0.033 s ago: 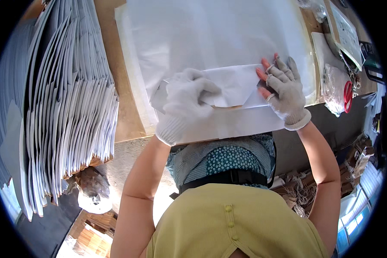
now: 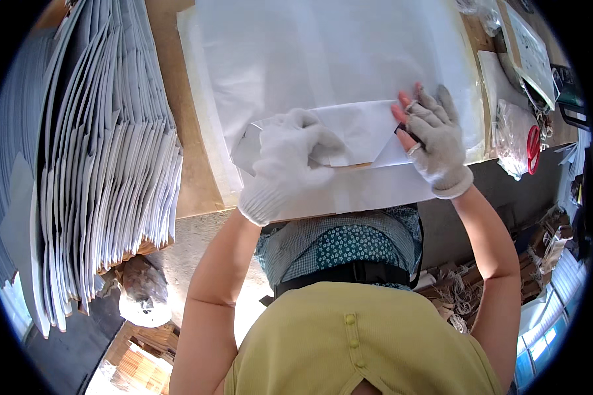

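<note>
A large white paper piece [image 2: 375, 191] lies at the table's near edge, its end folded into flaps with a thin brown strip showing between them. My left hand [image 2: 293, 148], in a white knitted glove, rests on the left part of the folded end with its fingers curled in. Whatever may be inside those fingers is hidden. My right hand [image 2: 435, 141], in a worn glove with some bare fingertips, lies with fingers stretched out over the right corner flap [image 2: 392, 151]. A small dark patch shows beside its thumb; I cannot tell what it is.
A tall stack of folded white paper pieces [image 2: 112, 158] stands at the left. Red-handled scissors [image 2: 533, 149] and a clear plastic bag [image 2: 512, 135] lie at the table's right edge. A white bag [image 2: 145, 296] sits below on the left.
My left hand has shifted slightly to the right along the fold. The fingers of my right hand have moved a little, still lying on the corner flap.
</note>
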The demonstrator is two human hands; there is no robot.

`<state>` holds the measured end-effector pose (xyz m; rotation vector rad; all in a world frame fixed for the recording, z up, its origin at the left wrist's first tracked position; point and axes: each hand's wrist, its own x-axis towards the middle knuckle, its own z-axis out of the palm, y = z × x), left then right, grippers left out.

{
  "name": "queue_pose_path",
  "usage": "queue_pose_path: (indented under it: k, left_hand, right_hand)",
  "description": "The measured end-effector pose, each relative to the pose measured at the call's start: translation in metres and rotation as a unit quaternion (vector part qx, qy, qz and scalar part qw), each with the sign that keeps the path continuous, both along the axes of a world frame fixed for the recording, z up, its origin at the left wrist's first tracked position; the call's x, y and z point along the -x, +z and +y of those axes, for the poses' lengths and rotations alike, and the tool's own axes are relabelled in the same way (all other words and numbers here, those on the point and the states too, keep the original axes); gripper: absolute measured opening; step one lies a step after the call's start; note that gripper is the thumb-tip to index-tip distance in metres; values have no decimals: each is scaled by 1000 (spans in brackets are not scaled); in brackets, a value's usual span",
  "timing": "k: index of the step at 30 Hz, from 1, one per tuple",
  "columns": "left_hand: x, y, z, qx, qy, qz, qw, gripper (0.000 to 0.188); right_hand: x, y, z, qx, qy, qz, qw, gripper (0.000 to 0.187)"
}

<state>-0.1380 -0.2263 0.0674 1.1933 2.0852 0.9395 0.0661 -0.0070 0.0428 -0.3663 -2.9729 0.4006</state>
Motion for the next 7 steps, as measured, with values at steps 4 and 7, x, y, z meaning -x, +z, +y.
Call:
queue_pose_path:
  k: [4,7]
  left_hand:
    - [3,-13,-5,-38,-19,8,999,27]
    - [2,-18,-9,-26,69,189,979,29]
  right_hand:
    - [48,-3,-25,64,46,26,997,47]
    - [59,0,-34,50,75,40,995,46]
